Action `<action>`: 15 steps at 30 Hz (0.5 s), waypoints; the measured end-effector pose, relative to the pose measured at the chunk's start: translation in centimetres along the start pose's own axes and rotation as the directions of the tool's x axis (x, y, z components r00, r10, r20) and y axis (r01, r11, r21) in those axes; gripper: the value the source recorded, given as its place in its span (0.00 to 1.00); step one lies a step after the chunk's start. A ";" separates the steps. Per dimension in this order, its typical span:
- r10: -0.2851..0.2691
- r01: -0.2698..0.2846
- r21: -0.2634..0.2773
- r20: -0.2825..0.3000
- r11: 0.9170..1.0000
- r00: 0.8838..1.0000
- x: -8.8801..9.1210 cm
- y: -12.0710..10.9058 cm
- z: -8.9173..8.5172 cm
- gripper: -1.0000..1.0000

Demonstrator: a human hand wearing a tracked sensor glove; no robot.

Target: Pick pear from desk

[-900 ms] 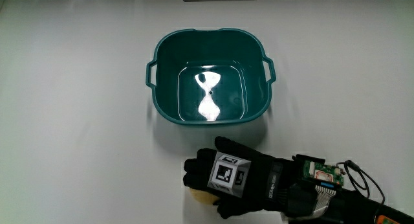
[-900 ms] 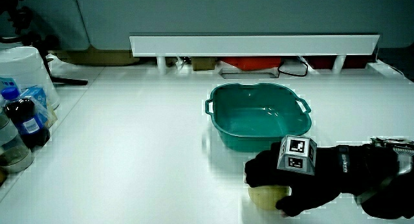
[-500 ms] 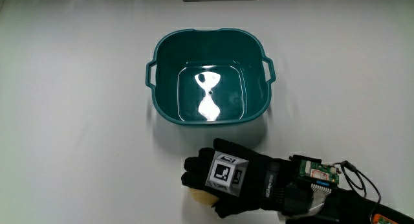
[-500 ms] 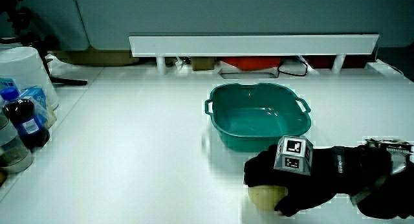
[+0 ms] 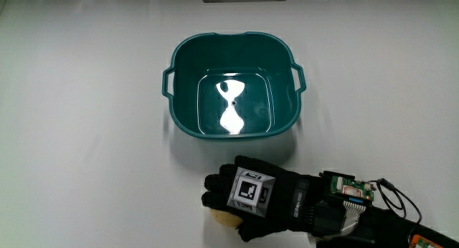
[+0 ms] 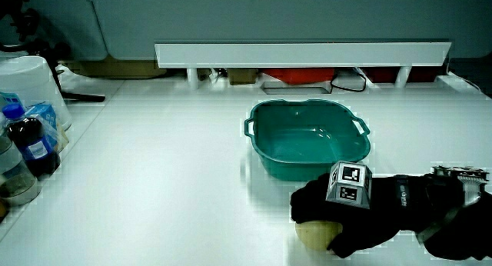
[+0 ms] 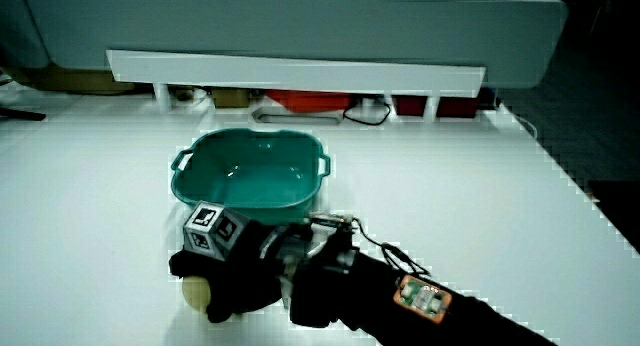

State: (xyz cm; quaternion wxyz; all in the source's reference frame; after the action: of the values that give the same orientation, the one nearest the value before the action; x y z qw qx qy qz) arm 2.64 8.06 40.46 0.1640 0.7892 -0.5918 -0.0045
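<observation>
A pale yellow pear (image 5: 221,217) (image 6: 314,234) (image 7: 194,290) rests on the white desk, nearer to the person than the teal basin (image 5: 233,83). The gloved hand (image 5: 240,202) (image 6: 338,214) (image 7: 215,269) lies over the pear with its fingers curled down around it, so only the pear's lower edge shows beneath the glove. The patterned cube (image 5: 249,191) sits on the back of the hand. Whether the pear is lifted off the desk I cannot tell.
The teal basin (image 6: 307,137) (image 7: 250,168) stands with nothing in it, close to the hand. A dark bottle (image 6: 29,141), a white tub (image 6: 27,78) and other containers crowd one table edge. A low partition (image 6: 300,52) bounds the table.
The hand has stayed over the pear with barely any shift; the forearm has edged slightly. The basin has not moved.
</observation>
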 end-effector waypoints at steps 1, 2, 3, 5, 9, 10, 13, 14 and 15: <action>0.002 -0.002 -0.015 0.009 1.000 1.000 0.0 0.1 0.0 0.50; 0.001 -0.001 0.004 0.015 1.000 1.000 -0.1 0.1 -0.1 0.50; 0.007 -0.007 -0.031 -0.005 0.999 1.000 -0.1 0.2 -0.2 0.52; 0.008 -0.007 -0.040 0.023 0.999 1.000 -0.3 0.4 -0.3 0.57; 0.007 -0.005 -0.027 0.066 1.000 0.998 -0.7 0.7 -0.6 0.65; 0.008 -0.003 -0.072 0.069 0.997 0.998 -0.8 0.7 -0.5 0.67; 0.006 -0.001 -0.059 0.069 0.998 0.998 -0.8 0.8 -0.5 0.74; 0.005 -0.003 -0.016 0.094 1.000 0.996 -0.8 0.8 -0.7 0.76; 0.007 -0.003 -0.058 0.076 0.998 0.997 -0.8 0.8 -0.7 0.78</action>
State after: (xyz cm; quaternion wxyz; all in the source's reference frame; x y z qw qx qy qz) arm 1.73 8.80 41.16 0.1645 0.7819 -0.5991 -0.0513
